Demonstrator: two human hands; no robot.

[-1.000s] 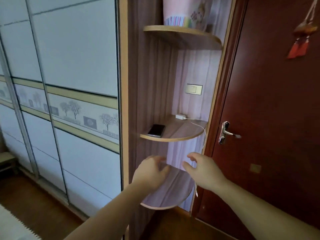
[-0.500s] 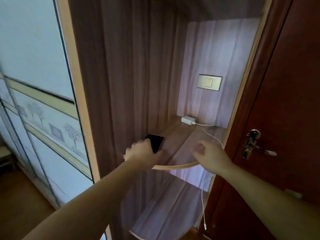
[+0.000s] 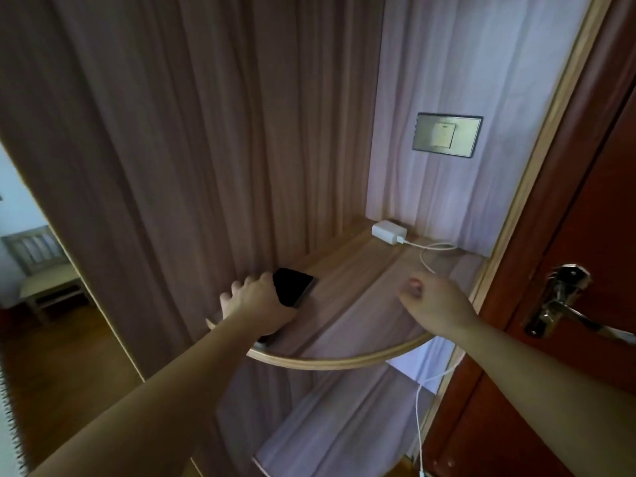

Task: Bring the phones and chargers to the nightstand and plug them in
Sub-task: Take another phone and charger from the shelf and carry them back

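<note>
Black glossy phone (image 3: pixel 294 285) on shelf (image 3: pixel 361 304), left hand (image 3: pixel 258 301) gripping it, right hand (image 3: pixel 437 301) grasp unclear

The left hand (image 3: pixel 256 302) and right hand (image 3: pixel 438 301) are bare, as are both forearms (image 3: pixel 165 390).

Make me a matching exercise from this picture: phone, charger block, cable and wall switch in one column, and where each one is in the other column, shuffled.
Things:
1 phone
2 charger block
3 cable
4 wall switch

Places:
A on the wall above the shelf
B under the left hand, at the shelf's front
C trailing off the shelf's right edge, hanging down
D at the back of the shelf, by the wall

Pairs: 1-B, 2-D, 3-C, 4-A
</note>
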